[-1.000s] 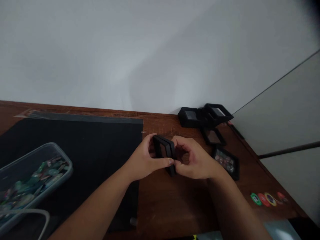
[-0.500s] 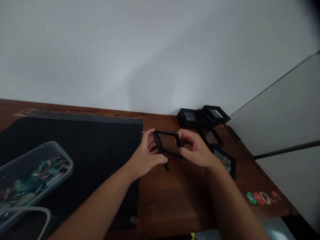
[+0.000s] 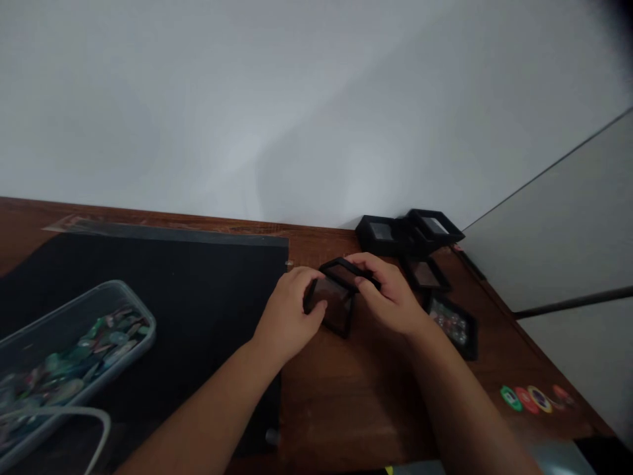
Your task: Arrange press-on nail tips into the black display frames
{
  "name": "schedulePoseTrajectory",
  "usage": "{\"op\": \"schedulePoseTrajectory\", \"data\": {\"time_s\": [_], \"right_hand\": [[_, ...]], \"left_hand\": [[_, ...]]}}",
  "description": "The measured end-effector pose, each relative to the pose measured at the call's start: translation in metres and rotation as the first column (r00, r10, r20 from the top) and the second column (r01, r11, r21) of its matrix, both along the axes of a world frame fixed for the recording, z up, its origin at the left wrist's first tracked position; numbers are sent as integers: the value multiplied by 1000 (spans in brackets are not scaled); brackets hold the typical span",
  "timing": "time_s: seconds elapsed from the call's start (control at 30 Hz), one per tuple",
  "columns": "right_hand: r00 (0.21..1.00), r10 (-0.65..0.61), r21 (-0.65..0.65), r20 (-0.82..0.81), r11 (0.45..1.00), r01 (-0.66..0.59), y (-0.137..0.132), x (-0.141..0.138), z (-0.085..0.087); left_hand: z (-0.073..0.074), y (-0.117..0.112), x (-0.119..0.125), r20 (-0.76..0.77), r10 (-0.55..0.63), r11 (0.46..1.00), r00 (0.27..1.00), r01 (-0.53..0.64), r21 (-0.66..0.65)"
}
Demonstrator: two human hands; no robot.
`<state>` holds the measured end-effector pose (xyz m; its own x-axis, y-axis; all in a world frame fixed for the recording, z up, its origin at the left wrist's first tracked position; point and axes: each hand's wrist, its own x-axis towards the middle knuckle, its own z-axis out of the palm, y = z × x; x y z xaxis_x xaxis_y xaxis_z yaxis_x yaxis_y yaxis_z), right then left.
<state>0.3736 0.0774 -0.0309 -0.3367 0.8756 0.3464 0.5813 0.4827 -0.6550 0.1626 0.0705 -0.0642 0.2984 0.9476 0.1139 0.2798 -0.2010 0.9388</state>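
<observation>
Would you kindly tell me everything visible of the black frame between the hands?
The black frame looks like plastic, with slim borders around see-through panes. It is open, its two halves tilted at an angle. The left hand holds the lower half, the right hand the upper. Whether it touches the brown table is unclear.

Clear plastic tub [image 3: 151, 324] w/ mostly greenish pieces [image 3: 93, 353] sits on black mat [image 3: 212, 310], L side of bench [image 3: 346, 409]; white cable [image 3: 69, 410] crosses in front. Round tokens [image 3: 527, 400], incl. green, red & yellow-rimmed, line R side. Pale wall [image 3: 222, 132] in bkgd.
</observation>
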Motion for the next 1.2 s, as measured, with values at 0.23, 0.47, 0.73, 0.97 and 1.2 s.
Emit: {"op": "schedulePoseTrajectory", "data": {"time_s": [0.23,0.47,0.73,0.97,1.2], "right_hand": [[995,-85,-3,45,996,85,4,3,-6],[972,-226,33,64,974,224,14,4,-13],[966,-252,10,49,968,252,23,9,-19],[982,-186,33,43,982,185,23,12,-23],[982,-184,37,39,983,182,20,7,-22]], "left_hand": [[2,-5,-3,-338,-23,992,941,64,111],[2,-7,-1,-463,-8,991,886,71,118],[7,-11,-1,-468,32,986,883,48,158],[10,-16,1,-406,140,979,903,-65,194],[56,-59,-29,-183,352,861,918,-241,447]]}}
